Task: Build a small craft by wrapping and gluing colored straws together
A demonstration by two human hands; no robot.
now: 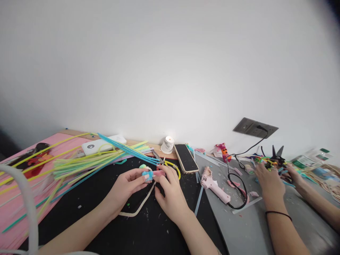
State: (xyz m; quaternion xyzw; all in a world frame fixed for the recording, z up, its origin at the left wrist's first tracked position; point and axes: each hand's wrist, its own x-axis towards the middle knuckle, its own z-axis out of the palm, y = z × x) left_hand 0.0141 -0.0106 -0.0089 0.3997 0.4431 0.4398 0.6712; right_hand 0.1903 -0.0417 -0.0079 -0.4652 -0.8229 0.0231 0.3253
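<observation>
Left hand [128, 185] and right hand [171, 191] pinch opposite ends of a small, fuzzy blue-and-pink piece [147, 176] between them, seemingly to steady it.

Soft light brightens the wall [170, 78], fading toward its edges.

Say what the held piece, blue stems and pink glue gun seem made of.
Held piece: likely chenille stem, matte and fuzzy-looking in its blue coils; any wire core is hidden. Blue stems: probably the same, with soft, dull edges. Pink glue gun: apparently plastic, its molded body smooth with a slight sheen.
</observation>
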